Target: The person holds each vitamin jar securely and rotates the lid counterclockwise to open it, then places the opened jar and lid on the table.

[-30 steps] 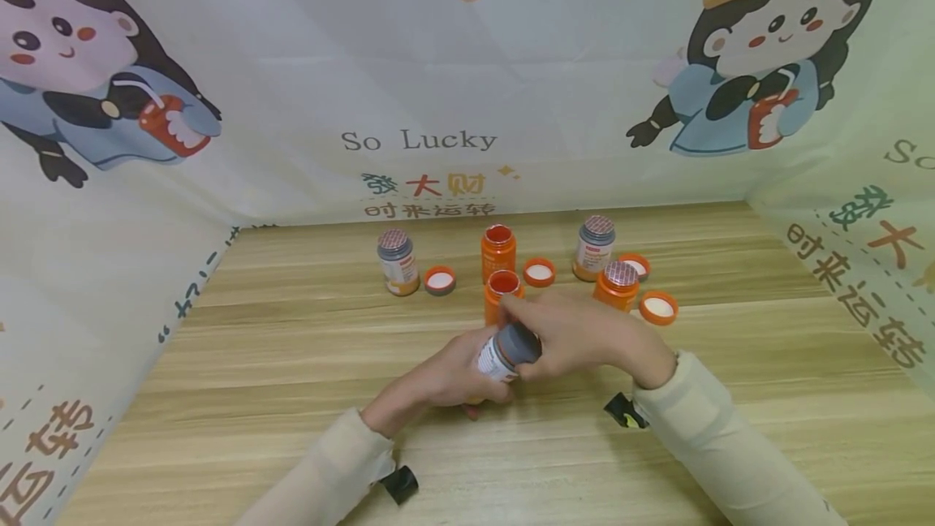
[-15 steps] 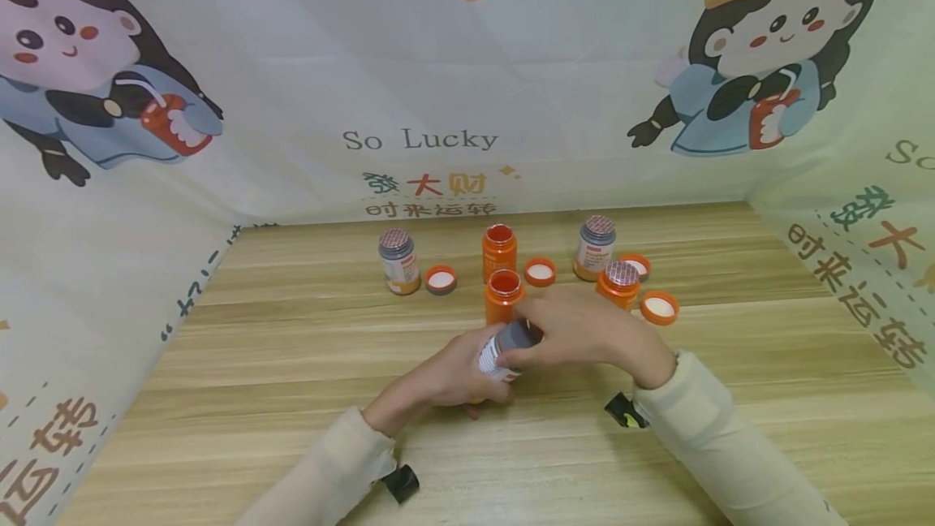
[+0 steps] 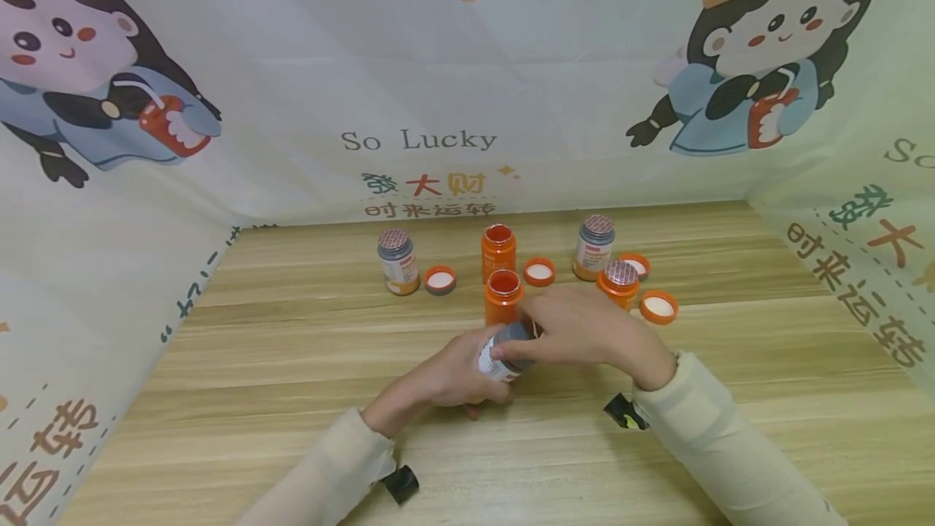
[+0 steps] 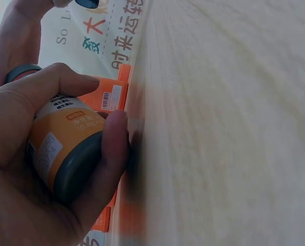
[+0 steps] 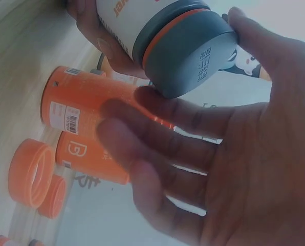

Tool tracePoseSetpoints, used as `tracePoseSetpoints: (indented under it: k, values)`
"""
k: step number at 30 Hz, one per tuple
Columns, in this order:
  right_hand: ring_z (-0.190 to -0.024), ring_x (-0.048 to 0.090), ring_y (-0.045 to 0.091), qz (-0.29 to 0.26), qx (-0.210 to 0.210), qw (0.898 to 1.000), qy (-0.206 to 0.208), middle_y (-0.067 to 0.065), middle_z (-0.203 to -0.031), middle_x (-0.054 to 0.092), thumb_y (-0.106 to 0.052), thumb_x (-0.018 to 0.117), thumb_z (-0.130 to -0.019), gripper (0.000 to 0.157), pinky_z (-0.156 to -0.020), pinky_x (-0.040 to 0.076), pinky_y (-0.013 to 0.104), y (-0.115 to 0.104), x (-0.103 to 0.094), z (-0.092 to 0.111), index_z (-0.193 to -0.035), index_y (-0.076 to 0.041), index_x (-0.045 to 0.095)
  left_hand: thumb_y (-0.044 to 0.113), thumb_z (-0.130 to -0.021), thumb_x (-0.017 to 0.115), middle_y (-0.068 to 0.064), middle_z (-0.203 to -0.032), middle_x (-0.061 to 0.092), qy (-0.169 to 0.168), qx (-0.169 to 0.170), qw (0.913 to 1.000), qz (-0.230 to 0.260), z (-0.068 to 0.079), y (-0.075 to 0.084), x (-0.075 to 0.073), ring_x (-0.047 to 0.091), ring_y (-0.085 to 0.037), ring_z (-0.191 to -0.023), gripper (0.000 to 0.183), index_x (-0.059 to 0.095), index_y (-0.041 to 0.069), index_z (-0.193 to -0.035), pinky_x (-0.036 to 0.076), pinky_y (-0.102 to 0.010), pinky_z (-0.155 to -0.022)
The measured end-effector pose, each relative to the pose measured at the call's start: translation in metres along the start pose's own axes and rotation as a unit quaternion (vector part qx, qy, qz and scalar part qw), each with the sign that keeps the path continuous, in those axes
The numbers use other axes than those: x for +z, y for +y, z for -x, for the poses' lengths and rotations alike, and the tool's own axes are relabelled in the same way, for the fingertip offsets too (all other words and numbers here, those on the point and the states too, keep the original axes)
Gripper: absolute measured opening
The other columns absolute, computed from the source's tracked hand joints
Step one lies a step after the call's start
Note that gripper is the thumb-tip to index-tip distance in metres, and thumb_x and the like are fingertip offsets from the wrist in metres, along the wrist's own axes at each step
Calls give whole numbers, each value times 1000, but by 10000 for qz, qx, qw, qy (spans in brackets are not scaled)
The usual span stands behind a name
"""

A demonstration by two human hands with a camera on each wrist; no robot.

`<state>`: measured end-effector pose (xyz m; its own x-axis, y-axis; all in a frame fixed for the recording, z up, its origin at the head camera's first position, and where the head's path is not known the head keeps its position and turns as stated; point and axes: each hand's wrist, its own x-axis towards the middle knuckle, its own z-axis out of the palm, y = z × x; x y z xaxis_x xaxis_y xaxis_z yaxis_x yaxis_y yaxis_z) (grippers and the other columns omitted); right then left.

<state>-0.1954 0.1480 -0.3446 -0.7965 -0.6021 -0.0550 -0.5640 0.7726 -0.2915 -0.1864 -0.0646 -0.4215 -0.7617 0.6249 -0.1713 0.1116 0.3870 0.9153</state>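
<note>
My left hand [image 3: 462,369] grips a pill bottle [image 4: 70,128] with a white and orange label and a dark grey base, tilted above the table. On the bottle sits a grey screw cap [image 5: 193,54], an orange ring showing at its lower edge. My right hand [image 3: 584,329] pinches this cap between thumb and index finger, while its other fingers stretch out loosely in the right wrist view. Just beyond the hands stands an orange bottle [image 3: 503,304] with its mouth uncovered. The right hand partly hides an orange bottle [image 3: 619,282] with a foil seal.
Another uncovered orange bottle [image 3: 499,255] stands behind. Grey-necked bottles with foil seals stand at back left [image 3: 398,263] and back right [image 3: 595,248]. Removed caps lie among them, including an orange cap [image 3: 659,308] and a grey-orange cap [image 3: 441,280]. A printed cloth [image 3: 292,104] surrounds the wooden table [image 3: 292,315].
The right hand's thumb has moved across the near side of the cap and its fingers have shifted around it. The left hand and bottle have stayed in place.
</note>
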Motion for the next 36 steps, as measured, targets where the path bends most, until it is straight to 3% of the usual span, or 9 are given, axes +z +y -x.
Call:
tracePoseSetpoints:
  k: [2, 8, 13, 16, 23, 28, 31, 36]
  values:
    - [-57, 43, 9, 35, -56, 10000, 26, -10, -65, 47, -73, 66, -85, 49, -49, 31, 25, 0, 0, 0, -78, -25, 58, 2, -78, 78, -7, -99, 63, 11, 5, 10000, -30, 0, 0, 0, 63, -17, -78, 56, 57, 14, -127, 59, -34, -45]
    - [-63, 48, 8, 82, -370, 9993, 49, -10, -72, 53, -68, 75, -80, 49, -53, 38, 23, 0, -1, 0, -100, -25, 61, 2, -77, 79, -7, -102, 61, 29, 37, 10000, -36, 0, -1, 0, 64, -16, -79, 57, 57, 15, -127, 60, -36, -45]
    - [-58, 43, 9, -22, -191, 9998, -76, -10, -68, 47, -75, 62, -87, 50, -50, 30, 25, 1, -1, -1, -86, -25, 58, 2, -78, 78, -7, -102, 63, 2, 42, 10000, -7, 0, -1, 0, 64, -17, -81, 54, 57, 15, -127, 59, -35, -45]
    - [-58, 42, 9, -34, -208, 9997, -108, -10, -67, 46, -73, 63, -88, 48, -51, 30, 25, 1, -1, -1, -82, -25, 59, 3, -78, 78, -7, -101, 63, 8, 24, 10000, -31, 0, -1, 0, 64, -17, -81, 55, 57, 16, -127, 59, -35, -46]
    - [-62, 46, 8, 3, -394, 9992, -61, -10, -70, 50, -69, 70, -85, 45, -54, 34, 24, 2, -2, -1, -92, -26, 60, 1, -76, 79, -7, -99, 62, 48, 61, 10000, -17, 0, 0, 1, 64, -17, -78, 56, 57, 14, -126, 58, -35, -44]
    - [-57, 44, 9, -155, -103, 9997, -127, -10, -65, 46, -73, 61, -90, 48, -50, 31, 25, 2, -2, -1, -81, -25, 59, 3, -78, 78, -7, -101, 63, 36, -43, 10000, -3, 1, 0, 1, 63, -17, -81, 54, 57, 16, -126, 59, -34, -45]
    - [-57, 42, 8, -85, -136, 9998, -116, -10, -65, 44, -71, 64, -88, 48, -50, 29, 25, 2, -1, -1, -78, -24, 58, 3, -78, 78, -7, -101, 63, 40, -45, 10000, -25, 0, 0, 1, 63, -18, -81, 55, 56, 16, -126, 59, -35, -46]
    - [-61, 45, 7, 102, -442, 9990, -42, -10, -69, 49, -62, 74, -84, 42, -52, 33, 23, 1, -2, 0, -93, -24, 61, 2, -77, 79, -7, -102, 61, 66, -41, 10000, -52, 0, 0, 1, 64, -17, -80, 58, 56, 16, -128, 60, -36, -46]
